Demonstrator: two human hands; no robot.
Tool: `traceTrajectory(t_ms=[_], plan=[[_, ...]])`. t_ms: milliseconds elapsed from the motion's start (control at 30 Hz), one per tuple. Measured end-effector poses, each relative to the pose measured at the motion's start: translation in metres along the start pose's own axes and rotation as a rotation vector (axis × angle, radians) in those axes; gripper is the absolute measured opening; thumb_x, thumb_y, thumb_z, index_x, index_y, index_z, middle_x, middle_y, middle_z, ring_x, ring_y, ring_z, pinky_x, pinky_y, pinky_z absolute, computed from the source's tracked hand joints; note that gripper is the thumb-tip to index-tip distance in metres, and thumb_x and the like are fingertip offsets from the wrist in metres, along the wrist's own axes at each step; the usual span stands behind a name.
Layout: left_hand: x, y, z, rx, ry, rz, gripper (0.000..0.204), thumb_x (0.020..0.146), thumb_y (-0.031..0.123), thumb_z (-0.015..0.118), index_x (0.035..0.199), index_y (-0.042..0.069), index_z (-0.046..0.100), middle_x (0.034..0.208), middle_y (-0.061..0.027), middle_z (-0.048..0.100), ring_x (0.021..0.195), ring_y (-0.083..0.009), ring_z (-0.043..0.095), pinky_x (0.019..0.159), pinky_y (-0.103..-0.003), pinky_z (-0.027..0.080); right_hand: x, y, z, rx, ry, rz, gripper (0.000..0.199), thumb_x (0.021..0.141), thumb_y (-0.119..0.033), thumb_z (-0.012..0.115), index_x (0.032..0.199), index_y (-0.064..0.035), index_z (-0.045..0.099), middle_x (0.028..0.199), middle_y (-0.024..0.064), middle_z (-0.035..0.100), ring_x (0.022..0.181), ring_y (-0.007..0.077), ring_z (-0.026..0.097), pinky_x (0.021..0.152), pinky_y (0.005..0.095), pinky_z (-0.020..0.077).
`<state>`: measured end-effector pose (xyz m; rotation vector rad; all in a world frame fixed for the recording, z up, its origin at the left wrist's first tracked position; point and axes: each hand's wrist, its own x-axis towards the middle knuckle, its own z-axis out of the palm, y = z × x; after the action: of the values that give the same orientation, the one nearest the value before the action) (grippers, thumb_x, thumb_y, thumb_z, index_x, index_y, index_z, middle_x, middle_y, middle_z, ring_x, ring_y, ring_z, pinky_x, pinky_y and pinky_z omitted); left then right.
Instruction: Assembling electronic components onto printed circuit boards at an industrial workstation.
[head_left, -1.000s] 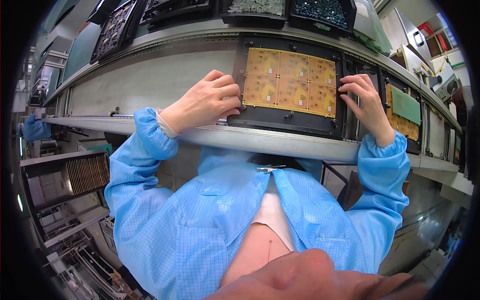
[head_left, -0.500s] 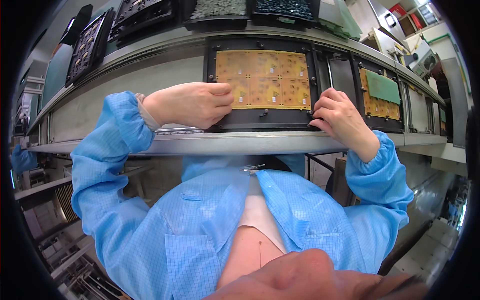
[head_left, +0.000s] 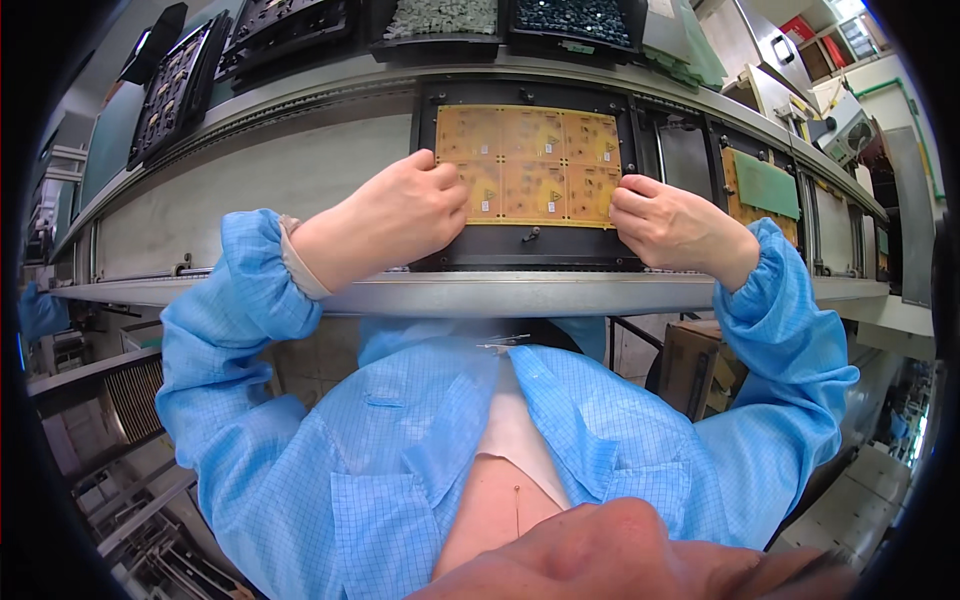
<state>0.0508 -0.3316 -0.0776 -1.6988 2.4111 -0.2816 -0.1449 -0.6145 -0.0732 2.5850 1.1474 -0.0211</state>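
Observation:
A yellow-brown circuit board panel [head_left: 532, 165], divided into several sections, lies in a black frame [head_left: 480, 248] on the metal rail line in front of me. My left hand [head_left: 405, 210] is closed at the panel's left edge, its fingers curled inward and its fingertips partly hidden. At the opposite edge my right hand [head_left: 675, 222] pinches near the lower right part of the panel, thumb beneath and out of sight. Small black clips, among them one at the lower middle [head_left: 531, 234], sit around the frame.
A second frame to the right carries another panel with a green sheet [head_left: 765, 185] over it. Beyond the rail stand a bin of pale parts [head_left: 440, 18], a bin of dark parts [head_left: 570, 22] and black trays [head_left: 180, 90]. A metal rail edge [head_left: 500, 293] runs before me.
My right hand has moved up and inward from the frame's lower right corner to the panel's right edge. My left hand stays closed at the left edge. The view has shifted slightly.

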Motion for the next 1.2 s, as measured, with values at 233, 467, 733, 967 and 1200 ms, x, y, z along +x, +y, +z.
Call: traceTrajectory(t_ms=[233,467,733,967,1200], plan=[[0.052,0.024,0.022,-0.426,0.188,-0.218,0.025,0.087,0.027,0.069,0.081,0.007,0.057,0.086,-0.0075,0.059,0.083,-0.0240,0.061,0.075,-0.037,0.050,0.012,0.044,0.001,0.472,0.117,0.430,0.024,0.078,-0.012,0.077,0.098,-0.0025,0.068,0.095,0.0095,0.066,0.095,0.0281,0.061,0.087,0.0381,0.0519],[0.076,0.019,0.021,-0.164,0.111,0.039,0.018,0.087,0.022,0.063,0.086,0.005,0.066,0.083,-0.0049,0.062,0.082,-0.0204,0.066,0.075,-0.034,0.050,0.072,0.087,0.066,0.431,0.445,0.713,0.026,0.088,-0.019,0.073,0.105,0.0002,0.069,0.098,0.0148,0.067,0.101,0.0342,0.061,0.088,0.0406,0.0519],[0.100,-0.009,0.034,-0.014,0.296,0.427,0.014,0.083,0.020,0.064,0.080,0.006,0.064,0.083,-0.0041,0.064,0.081,-0.0198,0.063,0.077,-0.031,0.051,0.105,0.107,0.073,0.468,0.397,0.693,0.016,0.084,-0.016,0.075,0.090,-0.0015,0.074,0.091,0.0100,0.065,0.095,0.0290,0.058,0.085,0.0387,0.0511],[0.102,-0.009,0.033,0.032,0.222,0.493,0.015,0.083,0.020,0.064,0.084,0.007,0.070,0.085,-0.0013,0.066,0.083,-0.0198,0.065,0.079,-0.033,0.051,0.094,0.126,0.074,0.562,0.461,0.297,0.005,0.081,-0.006,0.072,0.083,-0.0015,0.071,0.085,0.0067,0.059,0.091,0.0270,0.054,0.081,0.0361,0.0504],[0.093,-0.013,0.042,-0.100,0.291,0.346,0.011,0.080,0.018,0.065,0.084,0.008,0.069,0.087,-0.0017,0.063,0.085,-0.0211,0.065,0.080,-0.034,0.053,0.091,0.125,0.062,0.437,0.330,0.180,0.006,0.080,-0.007,0.072,0.083,-0.0017,0.069,0.087,0.0071,0.061,0.089,0.0271,0.055,0.081,0.0354,0.0514]])
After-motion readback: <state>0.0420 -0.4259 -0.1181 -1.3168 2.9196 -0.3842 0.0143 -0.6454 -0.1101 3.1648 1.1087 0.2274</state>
